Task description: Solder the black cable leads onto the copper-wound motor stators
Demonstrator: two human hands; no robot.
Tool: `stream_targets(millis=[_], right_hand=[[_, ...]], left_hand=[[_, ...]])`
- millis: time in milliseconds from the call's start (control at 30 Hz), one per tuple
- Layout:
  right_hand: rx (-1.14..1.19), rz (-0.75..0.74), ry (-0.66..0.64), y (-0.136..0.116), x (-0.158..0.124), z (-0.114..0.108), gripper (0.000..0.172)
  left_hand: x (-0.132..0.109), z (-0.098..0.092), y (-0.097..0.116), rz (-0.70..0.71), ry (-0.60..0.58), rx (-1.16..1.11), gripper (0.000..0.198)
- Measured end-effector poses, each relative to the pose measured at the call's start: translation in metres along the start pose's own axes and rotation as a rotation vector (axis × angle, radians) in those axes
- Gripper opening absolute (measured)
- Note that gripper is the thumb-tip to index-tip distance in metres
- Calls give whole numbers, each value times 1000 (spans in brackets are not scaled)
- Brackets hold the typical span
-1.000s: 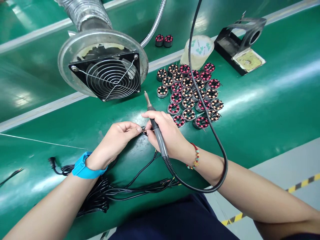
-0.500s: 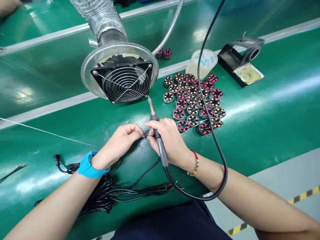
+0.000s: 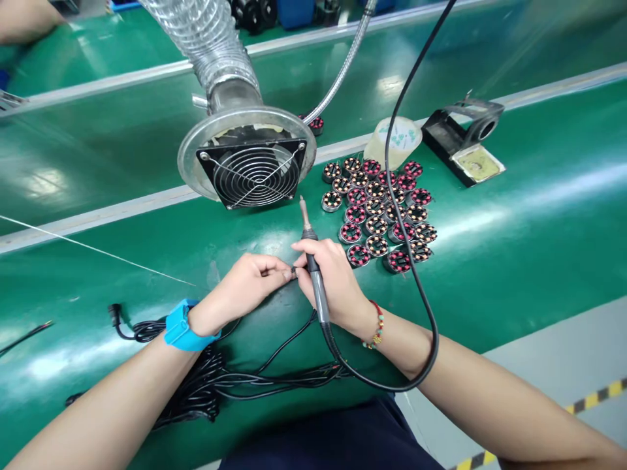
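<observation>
Where your hands meet, your left hand (image 3: pixel 251 281) pinches a small dark part (image 3: pixel 294 271). Your right hand (image 3: pixel 339 279) seems to touch it while gripping the soldering iron (image 3: pixel 320 297), pointed away, likely sparing both hands its heat. Beyond them, the fan (image 3: pixel 257 173) probably draws fumes.

Surface (image 3: pixel 490 261): glossy green, reflecting pale streaks of light.
Wound rings (image 3: pixel 376 226): a loose cluster right of centre — some with red windings, some copper-coloured.
Roll (image 3: pixel 399 138): pale, translucent, printed green, just beyond the rings.
Iron stand (image 3: pixel 443 140): black, farther right, near the back edge.
Black cables (image 3: pixel 200 385): bundled at the near left — another cable end (image 3: pixel 24 337) lies farther left.
</observation>
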State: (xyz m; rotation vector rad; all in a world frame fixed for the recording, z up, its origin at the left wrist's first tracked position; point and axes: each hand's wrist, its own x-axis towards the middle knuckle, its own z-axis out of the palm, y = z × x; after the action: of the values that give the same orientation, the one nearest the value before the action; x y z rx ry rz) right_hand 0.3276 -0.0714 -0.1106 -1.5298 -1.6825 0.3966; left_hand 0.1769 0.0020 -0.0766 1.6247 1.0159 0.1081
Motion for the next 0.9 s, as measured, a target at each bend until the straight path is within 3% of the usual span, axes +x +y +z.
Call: stream_targets(millis=[167,300,400,500,633,767,900], right_hand=[[110,64,16,1,2,-2,38],[155,47,1,3,1,-11,44],[78,-8,-102,2,0,-16,45],[-48,-55,-179,1,-1,-18,41],[-155,-66,-132,3,-2,-18,39],[-308,-94,-92,3,-2,-22,35],[-450,-146,-74,4,-3,-27,31]], left_hand=[[-5,0,10,98,-28,280,27],[-8,-8,15,23,178,370,34],[-11,-18,20,-16,284,368,29],[-20,-33,32,32,301,361,21],[-48,-63,39,13,220,478,17],[-87,-86,10,-143,68,643,19],[-118,-87,-31,-259,112,815,16]])
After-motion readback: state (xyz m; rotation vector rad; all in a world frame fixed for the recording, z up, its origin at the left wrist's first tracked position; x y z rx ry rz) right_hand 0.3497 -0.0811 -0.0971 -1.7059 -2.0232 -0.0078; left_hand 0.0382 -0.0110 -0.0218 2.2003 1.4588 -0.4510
